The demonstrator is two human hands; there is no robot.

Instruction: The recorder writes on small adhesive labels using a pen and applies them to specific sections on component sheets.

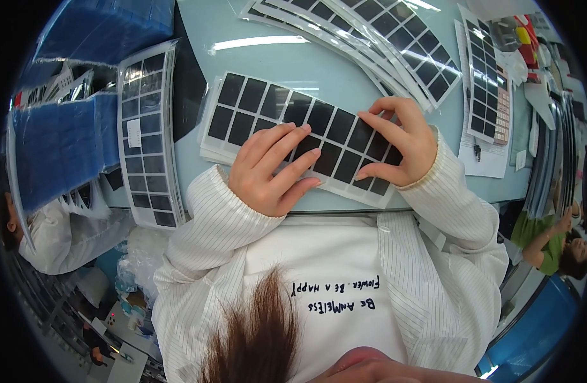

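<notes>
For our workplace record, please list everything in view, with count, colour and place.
Table: one, pale blue-green, centre
Front sheet stack: one, black and white, under both hands
Fanned sheets: several, black and white, far side
Left sheet stack: one, dark and white, table's left
Plastic packs: at least two, blue, far left
Right sheet strip: one, black and white, table's right
Paper: at least one, white, beneath that strip
Calculator: one, pinkish, beside that strip
Clutter: count unclear, mixed colours, upper right
Person: one, white clothing, far left
Second person: one, green top, far right
Shirt: one, white, bottom centre
Hair: one lock, brown, bottom
Sleeves: two, striped white, both sides
Left hand: one, bare, on front stack
Right hand: one, bare, on its right end
</notes>
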